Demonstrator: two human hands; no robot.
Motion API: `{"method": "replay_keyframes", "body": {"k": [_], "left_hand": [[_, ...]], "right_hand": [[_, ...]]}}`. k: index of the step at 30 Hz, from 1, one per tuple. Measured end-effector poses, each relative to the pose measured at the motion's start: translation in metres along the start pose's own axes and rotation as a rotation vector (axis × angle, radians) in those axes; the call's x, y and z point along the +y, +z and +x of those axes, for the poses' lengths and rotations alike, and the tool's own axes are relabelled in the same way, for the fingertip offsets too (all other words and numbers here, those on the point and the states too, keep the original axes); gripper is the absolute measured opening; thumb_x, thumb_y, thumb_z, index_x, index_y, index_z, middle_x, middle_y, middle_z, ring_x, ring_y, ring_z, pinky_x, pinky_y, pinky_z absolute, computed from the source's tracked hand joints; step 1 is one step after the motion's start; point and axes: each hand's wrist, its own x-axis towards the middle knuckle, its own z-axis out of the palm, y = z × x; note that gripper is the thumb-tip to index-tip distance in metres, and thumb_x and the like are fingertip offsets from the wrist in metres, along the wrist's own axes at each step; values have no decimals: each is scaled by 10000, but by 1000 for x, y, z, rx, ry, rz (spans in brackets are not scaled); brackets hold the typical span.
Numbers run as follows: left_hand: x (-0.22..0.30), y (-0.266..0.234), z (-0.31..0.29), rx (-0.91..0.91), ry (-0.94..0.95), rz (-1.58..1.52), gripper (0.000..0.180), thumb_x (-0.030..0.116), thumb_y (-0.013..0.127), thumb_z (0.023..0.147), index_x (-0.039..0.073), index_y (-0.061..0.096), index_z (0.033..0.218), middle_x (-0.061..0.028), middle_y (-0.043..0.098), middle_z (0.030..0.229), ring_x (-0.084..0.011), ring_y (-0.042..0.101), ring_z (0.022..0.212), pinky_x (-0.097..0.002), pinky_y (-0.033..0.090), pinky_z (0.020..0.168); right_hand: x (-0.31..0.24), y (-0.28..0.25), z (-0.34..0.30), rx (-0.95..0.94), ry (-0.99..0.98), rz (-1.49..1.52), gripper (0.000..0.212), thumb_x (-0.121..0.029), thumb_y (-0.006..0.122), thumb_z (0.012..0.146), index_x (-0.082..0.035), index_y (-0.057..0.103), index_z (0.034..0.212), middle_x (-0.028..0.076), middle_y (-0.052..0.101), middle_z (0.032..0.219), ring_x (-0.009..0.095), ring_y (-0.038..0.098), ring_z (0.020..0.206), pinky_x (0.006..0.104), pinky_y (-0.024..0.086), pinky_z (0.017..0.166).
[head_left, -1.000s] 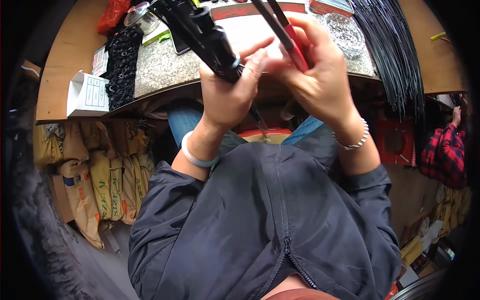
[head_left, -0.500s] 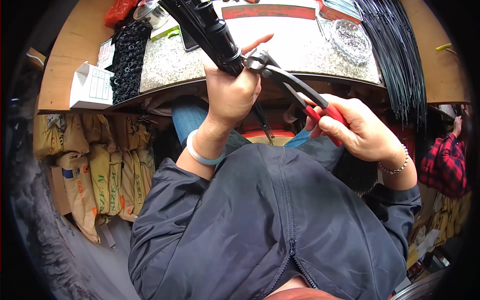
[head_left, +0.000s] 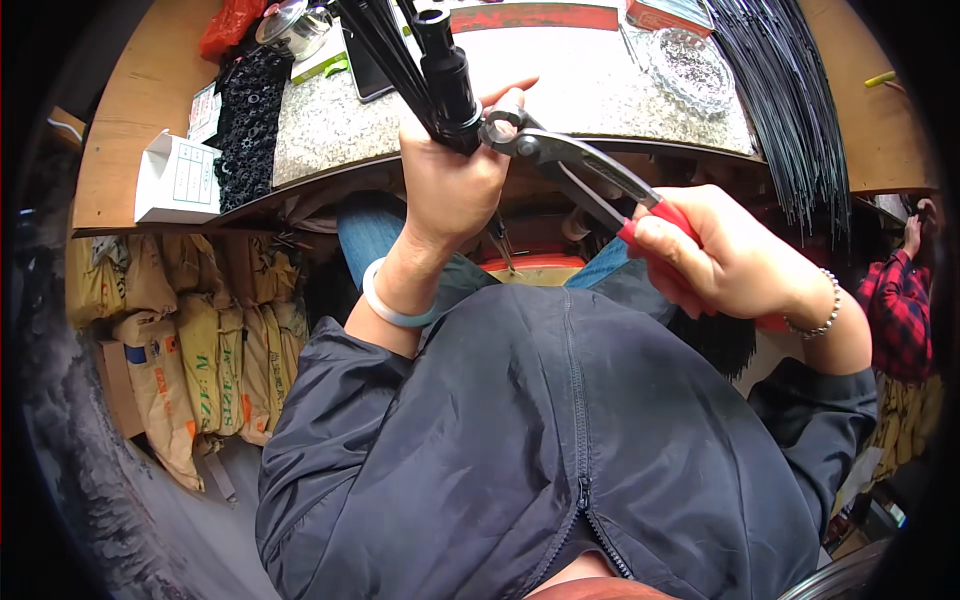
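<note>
My left hand (head_left: pixel 450 175) is closed round what looks like a black umbrella frame (head_left: pixel 450 85), a bundle of thin dark rods beside a thick black tube. The frame slants up and away, and its thin lower end (head_left: pixel 501 240) sticks out below the hand. Closed on the red handles of end-cutting pincers (head_left: pixel 590 165), my right hand (head_left: pixel 710 250) holds them slanting up to the left. The rounded pincer jaws sit against the side of the frame, by my left thumb and fingertips. What lies between the jaws is too small to make out.
On the bench top (head_left: pixel 330 140) stand a glass dish (head_left: pixel 692 72), a lidded metal pot (head_left: pixel 295 28) and a phone (head_left: pixel 368 62). Black rods (head_left: pixel 790 100) overhang the right edge; small black parts (head_left: pixel 250 130) and a white box (head_left: pixel 180 180) lie left. Sacks (head_left: pixel 160 380) stand below.
My right hand has moved slightly right and down with the pincers, whose jaws stay by the frame. The frame has turned a little, its lower end swinging left.
</note>
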Motion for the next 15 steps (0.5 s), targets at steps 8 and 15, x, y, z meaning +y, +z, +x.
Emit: {"method": "replay_keyframes", "body": {"k": [8,15], "left_hand": [[11,0,2,40,-108,-207,178,25,544,856,-62,627,988,49,481,564,9,385,464,-165,271,408],[2,-6,5,-16,76,36,205,-12,542,840,-80,599,1026,46,466,534,6,346,383,-169,258,342]], "right_hand": [[18,13,16,52,-300,15,286,-224,394,954,-32,468,1152,1,490,595,53,430,501,200,373,484],[-3,1,0,228,-229,-295,219,-212,476,929,-3,467,863,46,433,555,108,380,491,260,343,475]]}}
